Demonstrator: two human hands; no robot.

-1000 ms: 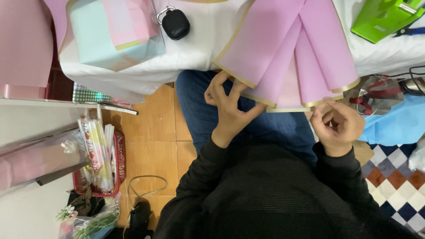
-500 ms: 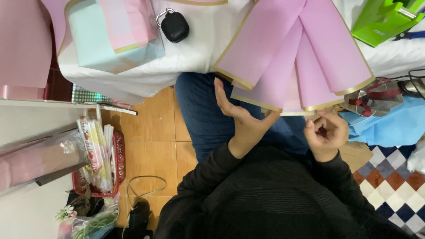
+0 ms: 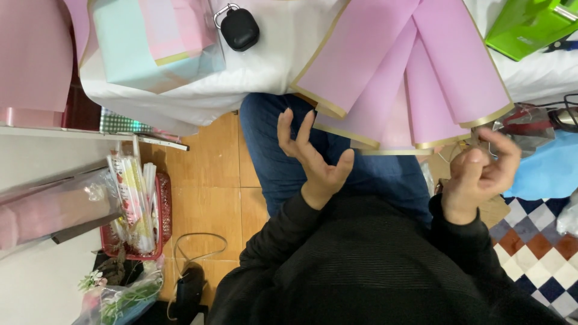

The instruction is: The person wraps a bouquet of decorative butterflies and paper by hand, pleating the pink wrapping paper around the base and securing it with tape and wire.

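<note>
My left hand [image 3: 313,157] is raised palm up over my lap, fingers spread and holding nothing. It hovers just below the hanging edge of several fanned pink paper sheets with gold borders [image 3: 409,78]. My right hand [image 3: 480,171] is off to the right, under the sheets' right corner, with its fingers curled and blurred. I cannot tell whether something thin is pinched in it. The sheets lie on a table with a white cloth [image 3: 271,60] and droop over its near edge.
A small black case with a clip [image 3: 239,28] and a stack of pale blue and pink paper [image 3: 150,42] lie on the table. A green box [image 3: 530,24] sits far right. On the floor to the left stands a red basket of rolled wrappers [image 3: 135,204]. A blue cloth [image 3: 548,171] lies to the right.
My hands were close together at the paper's lower edge. The left hand has opened and lifted, and the right hand has drawn away to the right.
</note>
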